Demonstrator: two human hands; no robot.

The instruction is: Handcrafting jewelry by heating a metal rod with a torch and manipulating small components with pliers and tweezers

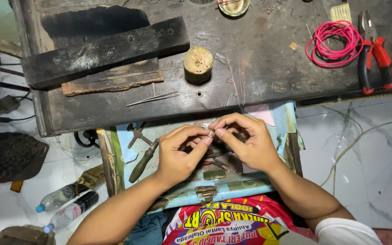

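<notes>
- The left hand [178,156] and the right hand [246,143] meet fingertip to fingertip over an open pale-blue wooden drawer [232,190] that juts out below the edge of the dark, scarred wooden table [259,68].
- Between the two hands sits a tiny silvery metal piece [211,133]; the grip of each hand is pressed together on it, thumb against forefinger, though the piece is too small to say exactly which fingers bear on it.
- The other fingers of both hands are curled in, and both wrists hang above the drawer.
- Inside the drawer, left of the left hand, lie a dark wooden-handled tool [144,161] and small dark metal pliers [138,134]; more dark tools lie under the hands.
- On the table, a pair of thin steel tweezers [153,98] lies near the front edge, and a short round wooden block with pinholes in its top [198,63] stands just behind it.
- A long black wooden beam [105,52] lies across the left of the table.
- At the right end are a coil of pink wire [334,43] and, just beside it, red-handled pliers [375,59].
- On the white tiled floor [377,159] at the left lie two clear plastic bottles with blue caps [66,206].
</notes>
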